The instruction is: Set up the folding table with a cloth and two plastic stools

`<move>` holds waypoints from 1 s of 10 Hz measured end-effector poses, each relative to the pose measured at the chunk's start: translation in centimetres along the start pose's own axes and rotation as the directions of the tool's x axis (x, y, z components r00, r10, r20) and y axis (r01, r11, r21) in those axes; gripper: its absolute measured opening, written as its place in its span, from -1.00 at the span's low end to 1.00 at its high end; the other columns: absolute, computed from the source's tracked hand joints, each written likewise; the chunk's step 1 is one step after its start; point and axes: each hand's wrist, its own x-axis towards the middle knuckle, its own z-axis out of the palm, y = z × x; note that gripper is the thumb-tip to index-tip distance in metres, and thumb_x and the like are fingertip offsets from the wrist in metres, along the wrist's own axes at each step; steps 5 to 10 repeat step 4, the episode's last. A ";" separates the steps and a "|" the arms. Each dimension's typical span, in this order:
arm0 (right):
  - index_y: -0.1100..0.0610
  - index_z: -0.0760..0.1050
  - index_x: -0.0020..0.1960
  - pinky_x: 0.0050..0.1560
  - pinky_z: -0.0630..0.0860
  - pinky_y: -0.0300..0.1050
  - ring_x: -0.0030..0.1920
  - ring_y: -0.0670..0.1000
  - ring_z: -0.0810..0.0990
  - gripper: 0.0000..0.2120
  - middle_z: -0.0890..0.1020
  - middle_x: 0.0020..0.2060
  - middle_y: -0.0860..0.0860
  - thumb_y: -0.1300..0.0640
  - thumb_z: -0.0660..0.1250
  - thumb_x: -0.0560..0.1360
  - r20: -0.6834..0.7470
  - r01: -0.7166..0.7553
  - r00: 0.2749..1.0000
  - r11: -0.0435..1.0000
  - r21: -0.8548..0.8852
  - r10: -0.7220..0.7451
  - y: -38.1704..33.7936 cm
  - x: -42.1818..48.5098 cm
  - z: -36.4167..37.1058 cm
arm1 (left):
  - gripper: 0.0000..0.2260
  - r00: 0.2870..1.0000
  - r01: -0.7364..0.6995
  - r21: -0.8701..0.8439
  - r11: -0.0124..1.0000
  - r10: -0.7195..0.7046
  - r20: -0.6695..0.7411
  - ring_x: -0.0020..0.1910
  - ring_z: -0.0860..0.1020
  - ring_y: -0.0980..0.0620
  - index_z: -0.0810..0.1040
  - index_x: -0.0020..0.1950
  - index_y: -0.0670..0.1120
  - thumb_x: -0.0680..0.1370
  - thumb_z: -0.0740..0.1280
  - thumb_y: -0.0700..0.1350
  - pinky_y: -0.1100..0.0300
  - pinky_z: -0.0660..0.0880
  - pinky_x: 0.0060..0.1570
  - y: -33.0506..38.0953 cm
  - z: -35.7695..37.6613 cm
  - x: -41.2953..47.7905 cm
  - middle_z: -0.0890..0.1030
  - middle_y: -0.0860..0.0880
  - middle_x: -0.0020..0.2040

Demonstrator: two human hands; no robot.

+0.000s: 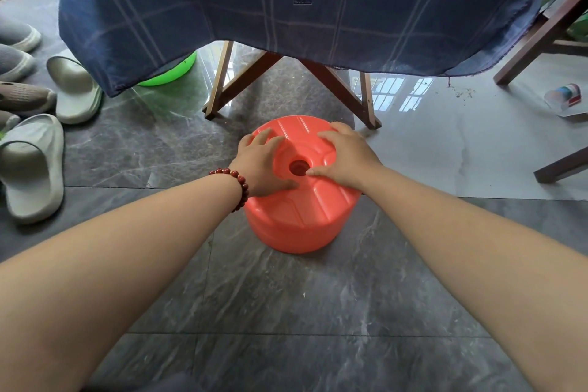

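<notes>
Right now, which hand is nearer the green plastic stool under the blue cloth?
Left. The left hand rests on the left of the red plastic stool, toward the green stool; the right hand on its right.

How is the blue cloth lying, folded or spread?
Spread: the blue cloth drapes open, its edge hanging down over the crossed wooden table legs.

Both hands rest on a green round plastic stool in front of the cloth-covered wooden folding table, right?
Not green. The head view shows the left hand and right hand on an orange-red round plastic stool, in front of the wooden folding table under a dark blue checked cloth.
</notes>
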 end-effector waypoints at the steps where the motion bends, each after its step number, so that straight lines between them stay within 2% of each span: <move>1: 0.05 0.32 0.43 0.41 0.26 0.05 0.42 0.11 0.25 -0.21 0.25 0.43 0.03 -0.09 0.54 0.29 -0.024 0.006 1.000 1.000 0.007 -0.006 -0.4 0.0 0.1 | -0.10 1.000 -0.006 0.021 1.000 0.006 -0.006 0.52 -0.07 -0.13 0.10 0.52 0.06 0.31 0.42 0.30 -0.27 0.06 0.42 0.1 0.0 0.2 0.06 0.03 0.54; 2: 0.06 0.36 0.39 0.37 0.31 0.07 0.40 0.09 0.29 -0.28 0.30 0.41 0.02 -0.06 0.53 0.31 -0.042 0.018 0.999 0.998 0.053 -0.016 -1.1 0.0 0.2 | -0.18 0.999 0.022 0.018 1.000 -0.022 -0.033 0.53 -0.08 -0.09 0.10 0.52 0.11 0.37 0.40 0.27 -0.41 0.02 0.35 1.0 -0.4 -0.1 0.06 0.10 0.54; 3: 0.07 0.42 0.34 0.35 0.33 0.03 0.36 0.06 0.36 -0.39 0.39 0.36 0.01 0.02 0.51 0.34 -0.089 0.069 0.994 0.993 0.093 -0.061 -1.4 -0.2 0.2 | -0.24 0.995 -0.009 -0.011 1.000 0.007 -0.103 0.53 -0.03 -0.08 0.14 0.51 0.09 0.41 0.39 0.23 -0.40 0.07 0.35 1.6 -0.4 0.1 0.11 0.10 0.53; 4: 0.07 0.46 0.30 0.27 0.40 -0.05 0.28 0.04 0.44 -0.49 0.45 0.30 0.00 0.13 0.47 0.38 -0.143 0.020 0.990 0.984 0.174 0.006 -1.6 -0.5 -0.1 | -0.27 0.968 -0.148 -0.111 0.983 0.120 -0.222 0.47 0.21 -0.05 0.26 0.47 0.03 0.38 0.45 0.18 -0.24 0.24 0.35 1.5 -0.3 0.5 0.33 0.05 0.45; 10: 0.07 0.46 0.30 0.27 0.40 -0.05 0.28 0.04 0.44 -0.49 0.45 0.30 0.00 0.13 0.47 0.38 -0.143 0.020 0.990 0.984 0.174 0.006 -1.6 -0.5 -0.1 | -0.27 0.968 -0.148 -0.111 0.983 0.120 -0.222 0.47 0.21 -0.05 0.26 0.47 0.03 0.38 0.45 0.18 -0.24 0.24 0.35 1.5 -0.3 0.5 0.33 0.05 0.45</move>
